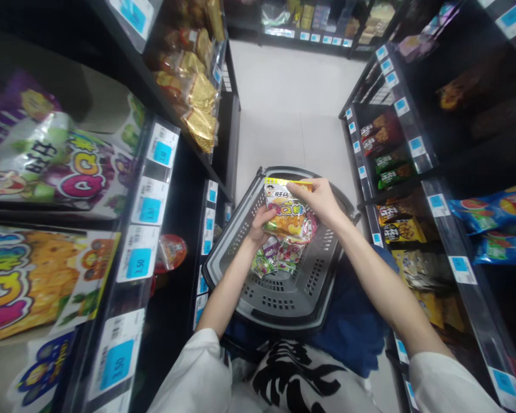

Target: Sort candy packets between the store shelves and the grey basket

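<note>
A yellow and white bag of gummy candy [286, 209] is held over the basket between both of my hands. My left hand [261, 225] grips its lower left edge, thumb on the front. My right hand [320, 201] pinches its upper right edge, with the fingers partly hidden behind the bag. Below sits a grey shopping basket [258, 301] with slotted walls. Several colourful snack packets [279, 256] lie in it, partly covered by the held bag.
At left, a shelf bears purple grape candy bags [47, 160] and orange candy bags [38, 275] behind price tags [148, 209]. Gold-wrapped packets [202, 92] are farther along. Right shelves hold blue chip bags [499, 209] and snack packets [399, 229]. Pale floor [292, 109] runs between the shelves.
</note>
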`<state>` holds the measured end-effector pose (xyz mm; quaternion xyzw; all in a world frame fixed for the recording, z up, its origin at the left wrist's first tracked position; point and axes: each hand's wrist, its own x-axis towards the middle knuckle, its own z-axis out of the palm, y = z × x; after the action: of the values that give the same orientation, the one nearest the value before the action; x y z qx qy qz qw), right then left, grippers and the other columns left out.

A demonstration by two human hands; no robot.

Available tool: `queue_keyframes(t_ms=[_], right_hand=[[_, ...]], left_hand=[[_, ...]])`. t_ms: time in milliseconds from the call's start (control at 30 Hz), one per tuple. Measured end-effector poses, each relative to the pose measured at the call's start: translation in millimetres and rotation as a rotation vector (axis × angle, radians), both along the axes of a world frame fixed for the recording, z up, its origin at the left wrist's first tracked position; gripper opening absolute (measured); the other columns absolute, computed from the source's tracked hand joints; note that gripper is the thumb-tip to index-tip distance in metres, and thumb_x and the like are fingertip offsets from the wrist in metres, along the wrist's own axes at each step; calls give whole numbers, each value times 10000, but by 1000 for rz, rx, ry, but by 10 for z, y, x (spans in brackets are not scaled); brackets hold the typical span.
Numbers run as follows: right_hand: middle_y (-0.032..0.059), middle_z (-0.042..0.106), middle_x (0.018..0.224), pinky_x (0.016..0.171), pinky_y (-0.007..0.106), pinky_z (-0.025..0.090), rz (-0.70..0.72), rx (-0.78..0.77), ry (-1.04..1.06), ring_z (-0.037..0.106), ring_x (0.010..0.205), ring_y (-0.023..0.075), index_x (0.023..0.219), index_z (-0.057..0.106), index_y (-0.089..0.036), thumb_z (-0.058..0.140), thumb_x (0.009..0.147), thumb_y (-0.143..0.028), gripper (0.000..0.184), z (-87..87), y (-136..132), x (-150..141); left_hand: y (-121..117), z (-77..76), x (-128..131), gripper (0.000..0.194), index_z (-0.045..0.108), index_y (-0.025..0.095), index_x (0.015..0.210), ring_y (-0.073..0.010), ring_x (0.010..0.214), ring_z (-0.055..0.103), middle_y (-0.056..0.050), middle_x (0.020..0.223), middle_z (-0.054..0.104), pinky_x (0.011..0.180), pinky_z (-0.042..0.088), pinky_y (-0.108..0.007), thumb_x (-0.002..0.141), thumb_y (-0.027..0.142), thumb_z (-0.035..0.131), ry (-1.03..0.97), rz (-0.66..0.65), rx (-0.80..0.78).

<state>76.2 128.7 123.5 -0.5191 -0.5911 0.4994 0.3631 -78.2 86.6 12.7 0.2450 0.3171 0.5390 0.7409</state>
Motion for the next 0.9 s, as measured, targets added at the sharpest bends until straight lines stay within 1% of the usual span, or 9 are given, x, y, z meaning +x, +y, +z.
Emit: queue_keyframes(t_ms=[133, 300, 400, 567, 733, 900], right_hand=[[-19, 480, 599, 530, 271, 291, 19, -46, 19, 389, 569, 103, 652, 620, -178, 711, 795, -544, 404, 20, -8, 5], [-47, 351, 544, 504, 271, 205, 23, -26, -44, 281, 535, 85, 543, 467, -199, 673, 810, -571, 501, 49, -15, -3], [-56, 308, 542, 503, 274, 173, 24, -9, -74, 242, 535, 84, 532, 406, -207, 656, 815, -575, 527, 33, -7, 6], [-56, 319, 545, 510, 277, 174, 21, 3, -97, 248, 530, 85, 539, 407, -206, 643, 840, -537, 506, 15, 3, 19], [-51, 315, 548, 517, 271, 184, 9, -4, -138, 258, 546, 90, 531, 385, -208, 624, 849, -532, 513, 36, -2, 12], [-33, 409, 607, 548, 261, 255, 18, 23, -103, 335, 585, 103, 597, 473, -199, 634, 825, -554, 451, -9, 7, 22]], left_hand=[[-10, 9, 6, 442, 712, 155, 1011, -322, 1006, 722, -90, 948, 765, 891, 589, -426, 675, 432, 786, -20, -23, 14], [-16, 38, 26, 493, 705, 148, 1086, -337, 1107, 688, -106, 1029, 759, 967, 557, -440, 669, 399, 784, -38, -11, 12], [-18, 49, 31, 503, 704, 146, 1097, -346, 1135, 674, -116, 1059, 754, 991, 545, -453, 668, 401, 776, -34, -23, 2], [-21, 59, 36, 505, 698, 139, 1103, -352, 1139, 673, -116, 1055, 754, 1008, 537, -470, 668, 384, 777, -50, -24, -7], [-10, 32, 29, 465, 707, 126, 1075, -340, 1140, 673, -117, 1048, 756, 1019, 532, -454, 684, 368, 774, -63, -13, 4], [4, 0, 22, 426, 712, 130, 1058, -320, 1107, 689, -101, 1027, 762, 994, 544, -434, 701, 351, 776, -96, -3, -4]])
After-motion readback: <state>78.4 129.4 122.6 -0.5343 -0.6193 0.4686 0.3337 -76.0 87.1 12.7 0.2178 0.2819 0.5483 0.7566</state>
